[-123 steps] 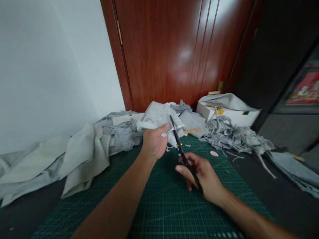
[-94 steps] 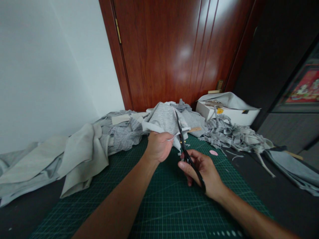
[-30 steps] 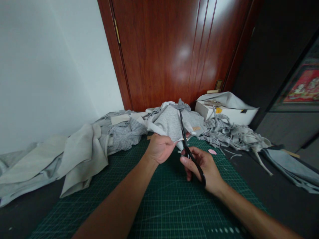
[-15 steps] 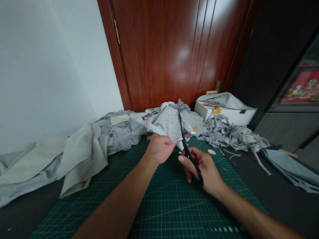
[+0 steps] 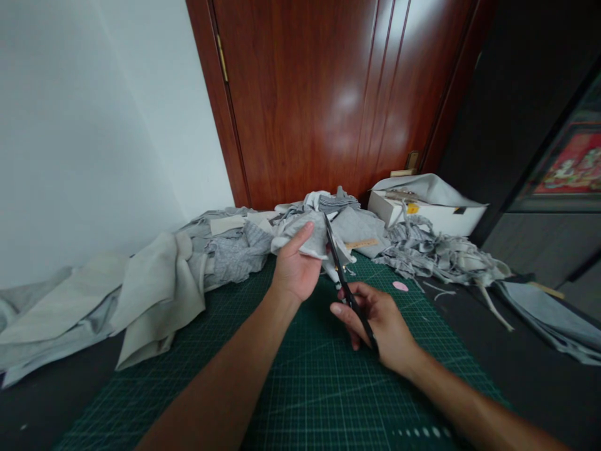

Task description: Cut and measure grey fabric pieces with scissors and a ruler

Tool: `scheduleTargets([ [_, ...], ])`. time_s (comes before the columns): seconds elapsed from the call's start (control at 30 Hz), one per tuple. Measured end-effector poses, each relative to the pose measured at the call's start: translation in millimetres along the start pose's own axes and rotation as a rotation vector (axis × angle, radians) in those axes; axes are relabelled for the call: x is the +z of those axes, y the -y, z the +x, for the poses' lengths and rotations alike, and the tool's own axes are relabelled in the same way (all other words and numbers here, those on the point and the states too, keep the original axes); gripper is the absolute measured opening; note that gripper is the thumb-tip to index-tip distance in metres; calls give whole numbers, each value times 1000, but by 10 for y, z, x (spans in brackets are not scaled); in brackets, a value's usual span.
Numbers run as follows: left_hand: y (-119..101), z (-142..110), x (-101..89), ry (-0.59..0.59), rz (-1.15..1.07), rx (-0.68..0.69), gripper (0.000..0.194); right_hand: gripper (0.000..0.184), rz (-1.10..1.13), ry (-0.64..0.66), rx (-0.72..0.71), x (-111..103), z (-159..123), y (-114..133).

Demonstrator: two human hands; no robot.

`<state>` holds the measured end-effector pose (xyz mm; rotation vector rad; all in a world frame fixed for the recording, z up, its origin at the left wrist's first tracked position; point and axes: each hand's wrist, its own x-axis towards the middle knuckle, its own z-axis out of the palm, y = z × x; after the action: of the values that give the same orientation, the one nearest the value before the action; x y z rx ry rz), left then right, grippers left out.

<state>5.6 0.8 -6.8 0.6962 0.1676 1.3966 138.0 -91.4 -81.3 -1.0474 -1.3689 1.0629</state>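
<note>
My left hand (image 5: 298, 269) holds a piece of light grey fabric (image 5: 300, 228) with white edges above the far part of a green cutting mat (image 5: 305, 388). Its thumb points up along the cloth, and the other fingers are largely hidden beneath it. Wrapped in my right hand (image 5: 380, 316) is a pair of black-handled scissors (image 5: 334, 254), blades pointing away from me. The blades look nearly together and lie against the right edge of the fabric. Whether they touch the cloth along their length cannot be made out.
Grey and cream fabric pieces (image 5: 150, 285) are heaped on the left. Fabric scraps (image 5: 441, 250) lie on the right before a white box (image 5: 436, 216). A wooden ruler-like strip (image 5: 361, 243) and a pink oval (image 5: 400, 286) lie nearby. A brown door (image 5: 300, 94) stands behind.
My left hand has turned, its thumb now raised instead of pinching the fabric's near edge. The scissors have shifted slightly left, and more of the wooden strip shows.
</note>
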Motion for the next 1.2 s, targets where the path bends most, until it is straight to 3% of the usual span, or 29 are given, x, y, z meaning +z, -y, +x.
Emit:
scheduleTargets([
  [0.17,-11,54,0,-96,-15,-13,12,47,-15,20,-3,16,-7,-13],
  [0.37,-39,93,-14,-144,-16,-7,19,47,-10,34,-2,22,-16,-25],
  [0.57,-76,44,2,-42,-69,60,48,48,20,60,16,42,-33,-77],
  [0.67,-88,16,12,10,-73,80,53,47,25,76,7,45,-36,-75],
  [0.9,-73,6,-1,17,-47,43,50,49,74,135,-7,38,-54,1],
  [1.2,-47,-28,-6,63,-40,-5,37,51,72,121,-7,25,-39,0],
])
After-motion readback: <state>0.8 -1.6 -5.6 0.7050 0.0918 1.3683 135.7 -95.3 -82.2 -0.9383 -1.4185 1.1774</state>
